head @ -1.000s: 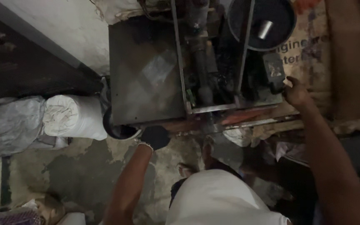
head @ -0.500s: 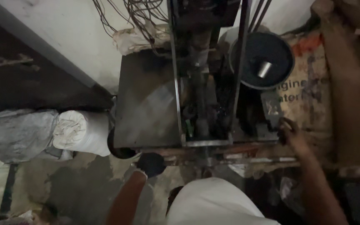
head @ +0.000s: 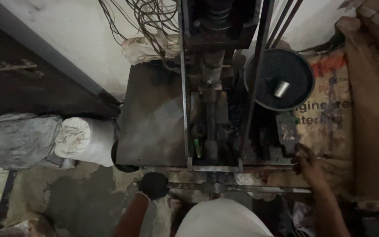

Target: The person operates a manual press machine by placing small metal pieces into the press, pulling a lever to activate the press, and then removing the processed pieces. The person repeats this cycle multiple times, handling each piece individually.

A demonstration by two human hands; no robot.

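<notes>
- The machine (head: 216, 109) fills the middle of your view: an upright steel frame with a dark flat plate (head: 154, 118) on its left side and a greasy central shaft running down to the front rail.
- To your right stands a printed sack (head: 330, 118), and on it a round black pan (head: 279, 79) of dark granules with a small metal cup (head: 281, 88) lying in them.
- To your left, two wrapped bundles (head: 84, 140) rest on the stained floor, well apart from your hands.
- A long horizontal bar (head: 242, 188) runs across the front of the machine, just below the frame.
- Your left hand (head: 153, 185), in a dark glove, is closed around the left end of that bar.
- Your right hand (head: 305, 164), bare, rests at a small dark block (head: 287, 134) on the machine's right edge; whether the fingers grip it or only touch it I cannot tell.
- Judged progress: you are positioned at the controls, with no finished piece visible on the plate.
</notes>
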